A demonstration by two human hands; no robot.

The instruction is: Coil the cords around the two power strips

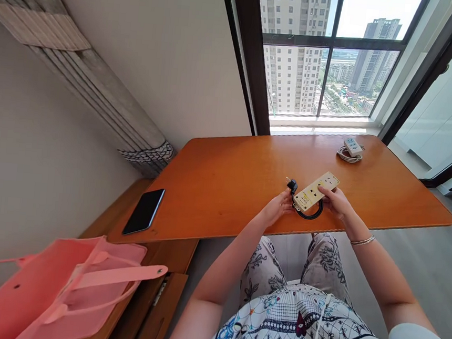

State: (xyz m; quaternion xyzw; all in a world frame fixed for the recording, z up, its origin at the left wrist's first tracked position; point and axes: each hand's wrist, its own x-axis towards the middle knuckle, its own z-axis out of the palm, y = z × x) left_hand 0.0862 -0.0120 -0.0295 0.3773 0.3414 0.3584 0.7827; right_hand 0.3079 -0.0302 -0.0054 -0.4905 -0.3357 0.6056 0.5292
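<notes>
A cream-coloured power strip is held up at a slant over the front part of the wooden table. My right hand grips its far right end, thumb on top of the sockets and the fingers underneath. The strip's black cord is looped below it, and its black plug stands out at the left with the prongs pointing up and left. At the strip's left end, my left hand is closed around the cord near the plug; some of its fingertips are hidden.
On the orange-brown table, a white power strip with a coiled cord lies at the back right. A dark tablet rests near the left edge. Beside the table is a pink bag. A window stands behind.
</notes>
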